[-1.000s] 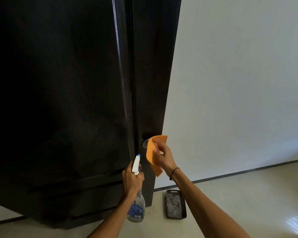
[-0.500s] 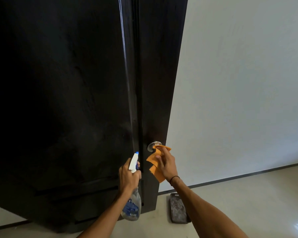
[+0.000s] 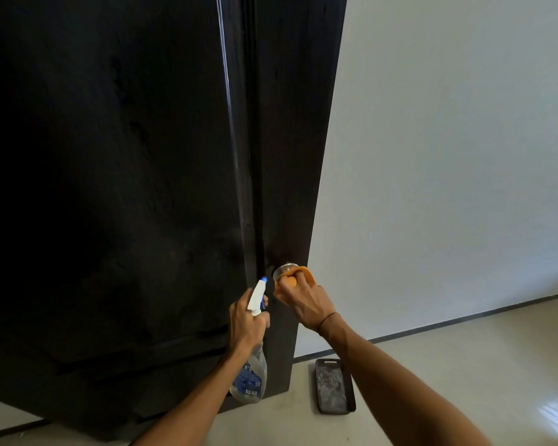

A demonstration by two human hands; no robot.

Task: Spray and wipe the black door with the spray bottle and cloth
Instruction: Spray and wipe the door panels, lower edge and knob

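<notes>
Door [image 3: 126, 188], black, fills the left and centre of my view, standing ajar with its narrow edge turned toward me; the pale wall [image 3: 448, 156] lies to its right.

Containers: I note a clear spray bottle [image 3: 250, 381] with a blue label, white trigger head and blue nozzle tip. Its body hangs below the fist; I cannot tell how much liquid is in it. On the floor [image 3: 464, 365], just right of the door's lower corner and near the dark skirting line, lies a dark shallow tray [image 3: 335, 386] holding a grey, mottled material that I cannot identify.

Hands: the left hand [image 3: 247, 323] is clenched round the neck of the spray bottle, nozzle pointing up and away toward the door edge, forearm rising from the near lower edge of the view. The right hand [image 3: 303, 300] grasps the orange cloth [image 3: 305, 273], fingers curled over it, and presses it against the metal door knob [image 3: 282, 268] on the door's edge. Part of the knob shows to the left of the cloth. A thin dark band sits on the right wrist. The two hands are just beside one another, not touching.
</notes>
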